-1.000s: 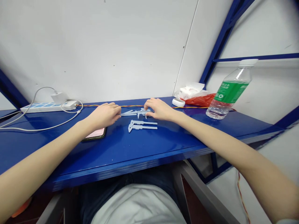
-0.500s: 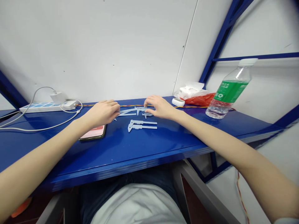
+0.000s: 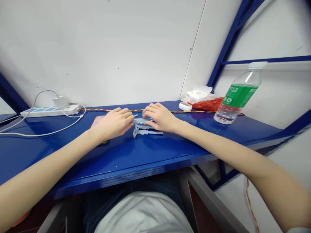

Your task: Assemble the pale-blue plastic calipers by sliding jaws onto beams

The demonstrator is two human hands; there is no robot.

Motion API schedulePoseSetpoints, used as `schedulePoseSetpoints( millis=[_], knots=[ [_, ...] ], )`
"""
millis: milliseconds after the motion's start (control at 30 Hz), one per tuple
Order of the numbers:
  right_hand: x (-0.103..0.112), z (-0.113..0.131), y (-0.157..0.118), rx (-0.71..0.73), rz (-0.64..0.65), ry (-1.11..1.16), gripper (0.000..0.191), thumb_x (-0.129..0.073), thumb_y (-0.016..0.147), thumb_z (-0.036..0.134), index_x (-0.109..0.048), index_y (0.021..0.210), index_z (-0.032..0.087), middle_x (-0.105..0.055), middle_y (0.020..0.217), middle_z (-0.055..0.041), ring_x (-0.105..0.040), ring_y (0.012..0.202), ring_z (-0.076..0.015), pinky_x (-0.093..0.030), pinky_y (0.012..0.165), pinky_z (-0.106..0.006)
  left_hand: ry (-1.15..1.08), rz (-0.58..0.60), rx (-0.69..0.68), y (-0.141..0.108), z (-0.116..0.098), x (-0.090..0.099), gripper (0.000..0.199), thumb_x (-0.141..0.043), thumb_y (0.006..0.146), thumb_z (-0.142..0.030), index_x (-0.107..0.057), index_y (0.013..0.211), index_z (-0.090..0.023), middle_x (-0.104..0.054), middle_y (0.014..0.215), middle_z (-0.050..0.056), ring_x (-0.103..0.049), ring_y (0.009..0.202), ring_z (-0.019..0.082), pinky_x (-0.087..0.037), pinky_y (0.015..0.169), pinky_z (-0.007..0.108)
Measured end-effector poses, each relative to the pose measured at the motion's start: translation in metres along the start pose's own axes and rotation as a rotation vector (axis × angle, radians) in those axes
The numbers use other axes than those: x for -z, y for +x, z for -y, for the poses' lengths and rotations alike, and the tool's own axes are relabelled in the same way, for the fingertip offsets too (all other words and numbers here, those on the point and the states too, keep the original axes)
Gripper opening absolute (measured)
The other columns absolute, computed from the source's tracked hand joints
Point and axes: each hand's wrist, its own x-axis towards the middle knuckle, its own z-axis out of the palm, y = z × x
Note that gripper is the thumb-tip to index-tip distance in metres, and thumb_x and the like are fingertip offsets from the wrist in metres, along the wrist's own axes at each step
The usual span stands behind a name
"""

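Several pale blue plastic calipers lie close together on the blue table [image 3: 145,152]. The nearest caliper [image 3: 155,132] points its bar to the right, its jaws at the left. Just behind it, other calipers [image 3: 139,121] are bunched between my two hands. My left hand [image 3: 118,122] has its fingers wrapped round the left end of the bunch, partly hiding it. My right hand [image 3: 159,117] curls its fingers and thumb round the right end. A phone [image 3: 95,122] lies partly under my left wrist.
A power strip [image 3: 48,111] with a white charger [image 3: 60,101] and cable is at the left. At the right stand a water bottle [image 3: 239,94], a red bag [image 3: 206,104], tissues [image 3: 199,94] and a small white device [image 3: 185,106]. Thin wires run along the back.
Both hands have moved toward the table's front edge, my left also rightward. The calipers between them have come closer to the two in front. More of the phone's far end shows.
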Motion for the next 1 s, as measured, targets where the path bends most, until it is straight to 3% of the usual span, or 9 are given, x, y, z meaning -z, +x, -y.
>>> schedulePoseSetpoints(
  millis=[200,300,367,500,600,767,1000],
  knots=[
    [-0.001,-0.010,-0.001,-0.131,-0.034,0.005,0.009,-0.053,0.087,0.028,-0.055,0.088,0.019,-0.062,0.099,-0.0070,-0.051,0.094,-0.0215,-0.031,0.082,-0.033,0.010,-0.019,0.178,-0.003,0.012,0.000,0.033,-0.040,0.092,-0.039,-0.058,0.102,-0.014,-0.064,0.096,0.011,-0.056,0.097,0.025,-0.045,0.080,0.035],
    [-0.001,-0.015,-0.003,-0.208,-0.055,-0.016,0.007,-0.053,0.087,0.027,-0.054,0.086,0.020,-0.062,0.096,-0.0067,-0.051,0.094,-0.0220,-0.031,0.083,-0.034,0.002,0.003,0.283,-0.008,0.021,-0.001,0.035,-0.039,0.091,-0.041,-0.060,0.099,-0.013,-0.064,0.095,0.012,-0.057,0.096,0.025,-0.045,0.079,0.035],
    [-0.001,-0.015,-0.003,-0.234,-0.070,-0.032,0.007,-0.054,0.086,0.027,-0.054,0.085,0.020,-0.062,0.095,-0.0067,-0.051,0.094,-0.0223,-0.031,0.082,-0.034,-0.025,0.036,0.262,-0.009,0.021,-0.002,0.033,-0.037,0.092,-0.038,-0.061,0.093,-0.015,-0.065,0.092,0.010,-0.057,0.094,0.024,-0.045,0.079,0.034],
    [-0.002,-0.006,-0.002,-0.156,-0.060,-0.033,0.008,-0.053,0.087,0.027,-0.055,0.086,0.019,-0.062,0.095,-0.0070,-0.050,0.094,-0.0218,-0.030,0.081,-0.033,-0.102,0.053,0.096,-0.004,0.006,-0.002,0.031,-0.036,0.092,-0.034,-0.062,0.088,-0.016,-0.066,0.090,0.008,-0.058,0.089,0.022,-0.045,0.078,0.033],
    [-0.002,0.000,-0.001,-0.100,-0.045,-0.044,0.009,-0.053,0.087,0.026,-0.057,0.087,0.018,-0.063,0.094,-0.0080,-0.050,0.092,-0.0220,-0.031,0.079,-0.033,-0.093,0.066,0.069,0.000,-0.004,-0.001,0.033,-0.036,0.092,-0.035,-0.062,0.085,-0.016,-0.066,0.090,0.009,-0.058,0.089,0.022,-0.046,0.077,0.034],
    [-0.004,-0.001,-0.001,-0.048,-0.081,-0.080,0.010,-0.056,0.086,0.027,-0.058,0.088,0.017,-0.064,0.092,-0.0076,-0.051,0.088,-0.0212,-0.032,0.076,-0.032,-0.204,0.053,0.241,0.000,-0.004,0.000,0.027,-0.040,0.087,-0.033,-0.060,0.096,-0.016,-0.065,0.095,0.009,-0.058,0.094,0.024,-0.047,0.075,0.034],
    [-0.006,0.000,-0.001,0.075,-0.178,-0.170,0.012,-0.057,0.086,0.028,-0.059,0.087,0.016,-0.064,0.092,-0.0079,-0.051,0.087,-0.0208,-0.032,0.075,-0.032,-0.483,0.085,0.457,0.001,-0.011,0.005,0.015,-0.043,0.079,-0.029,-0.054,0.081,-0.020,-0.065,0.086,0.002,-0.059,0.081,0.019,-0.045,0.071,0.029]
  ],
)
